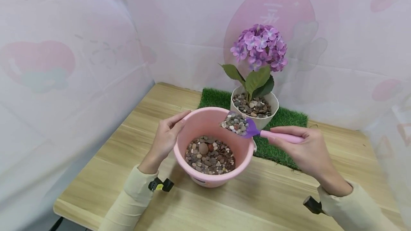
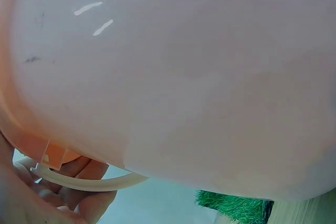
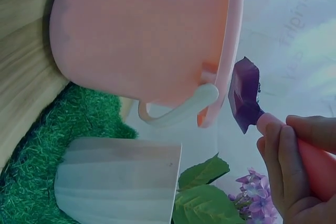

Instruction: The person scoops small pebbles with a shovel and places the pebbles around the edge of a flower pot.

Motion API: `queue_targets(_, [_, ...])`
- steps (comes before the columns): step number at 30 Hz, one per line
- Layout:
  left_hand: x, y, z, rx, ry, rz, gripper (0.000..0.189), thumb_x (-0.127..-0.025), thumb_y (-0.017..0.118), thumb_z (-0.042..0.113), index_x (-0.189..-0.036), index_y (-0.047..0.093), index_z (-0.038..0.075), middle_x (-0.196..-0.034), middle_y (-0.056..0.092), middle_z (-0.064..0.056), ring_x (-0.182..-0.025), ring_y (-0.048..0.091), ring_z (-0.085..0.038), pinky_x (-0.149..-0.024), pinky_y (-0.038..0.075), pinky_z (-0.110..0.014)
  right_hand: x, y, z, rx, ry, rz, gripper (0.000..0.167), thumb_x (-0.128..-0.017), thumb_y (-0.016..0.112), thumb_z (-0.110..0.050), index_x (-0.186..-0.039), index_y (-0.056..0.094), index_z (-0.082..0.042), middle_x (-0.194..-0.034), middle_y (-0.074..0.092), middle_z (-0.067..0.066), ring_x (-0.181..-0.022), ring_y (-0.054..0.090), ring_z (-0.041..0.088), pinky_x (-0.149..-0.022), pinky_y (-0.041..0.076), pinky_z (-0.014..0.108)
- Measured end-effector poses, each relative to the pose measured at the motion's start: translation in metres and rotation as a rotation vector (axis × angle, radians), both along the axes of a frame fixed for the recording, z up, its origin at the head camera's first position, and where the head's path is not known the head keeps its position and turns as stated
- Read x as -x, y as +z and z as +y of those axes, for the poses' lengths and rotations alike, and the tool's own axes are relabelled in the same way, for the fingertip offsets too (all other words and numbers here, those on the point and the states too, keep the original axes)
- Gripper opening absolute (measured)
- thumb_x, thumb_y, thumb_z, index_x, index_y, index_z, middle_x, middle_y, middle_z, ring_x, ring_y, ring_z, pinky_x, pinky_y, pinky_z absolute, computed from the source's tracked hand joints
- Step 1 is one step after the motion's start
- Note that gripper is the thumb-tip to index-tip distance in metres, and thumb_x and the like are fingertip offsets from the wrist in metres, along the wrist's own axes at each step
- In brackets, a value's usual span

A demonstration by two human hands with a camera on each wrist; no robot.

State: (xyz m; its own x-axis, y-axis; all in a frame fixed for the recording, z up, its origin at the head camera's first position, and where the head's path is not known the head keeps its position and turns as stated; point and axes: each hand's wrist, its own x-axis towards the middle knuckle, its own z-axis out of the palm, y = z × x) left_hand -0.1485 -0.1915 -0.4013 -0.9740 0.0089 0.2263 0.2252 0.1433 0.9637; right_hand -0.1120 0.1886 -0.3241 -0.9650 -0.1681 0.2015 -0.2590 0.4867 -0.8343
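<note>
A pink bucket (image 1: 215, 180) with pebbles (image 1: 210, 158) in its bottom stands on the table. My left hand (image 1: 165, 140) grips its rim at the left, and the left wrist view shows those fingers (image 2: 94, 203) beside the white bucket handle (image 2: 100, 183). In my right hand (image 1: 306, 149) is the pink grip of a small purple shovel (image 1: 252, 130). Its blade carries a heap of pebbles (image 1: 236, 123) above the bucket's right rim. From the right wrist, the shovel (image 3: 244, 95) appears just above the rim, fingers wrapped about its grip.
Behind the bucket, a white flowerpot (image 1: 269, 111) holds pebbles and a purple hydrangea (image 1: 261, 47). It stands on a strip of artificial grass (image 1: 290, 118). Printed white cloth (image 1: 179, 27) hangs around the wooden table (image 1: 128, 152).
</note>
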Motion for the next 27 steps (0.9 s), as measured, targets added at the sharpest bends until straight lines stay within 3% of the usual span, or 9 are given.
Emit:
queue_targets(9, [0.000,0.001,0.000,0.002,0.001,0.000,0.036,-0.109,0.056,0.010,-0.142,0.065,0.002,-0.146,0.065,-0.018,-0.131,0.067,-0.035,-0.100,0.061,-0.026,0.001,0.000,0.014,-0.008,-0.063,0.062,0.022,-0.090,0.086,-0.025,-0.109,0.084,-0.014,-0.093,0.083,-0.008,-0.086,0.080,0.009,-0.065,0.062,0.016])
queue_targets(19, [0.000,0.001,0.002,0.013,0.000,-0.004,0.036,-0.109,0.056,0.010,-0.143,0.065,0.002,-0.147,0.064,-0.018,-0.133,0.065,-0.034,-0.103,0.060,-0.028,0.004,0.000,0.036,-0.012,-0.116,0.058,0.028,-0.091,0.085,-0.025,-0.115,0.082,-0.010,-0.097,0.083,-0.009,-0.089,0.080,0.006,-0.080,0.062,0.011])
queue_targets(27, [0.001,0.001,0.001,0.019,0.011,-0.007,0.036,-0.109,0.056,0.011,-0.142,0.065,0.001,-0.146,0.066,-0.017,-0.132,0.066,-0.034,-0.102,0.061,-0.027,0.009,-0.002,0.053,-0.036,-0.158,0.073,0.029,-0.091,0.086,-0.023,-0.115,0.082,-0.009,-0.094,0.082,-0.012,-0.088,0.079,0.001,-0.079,0.060,0.009])
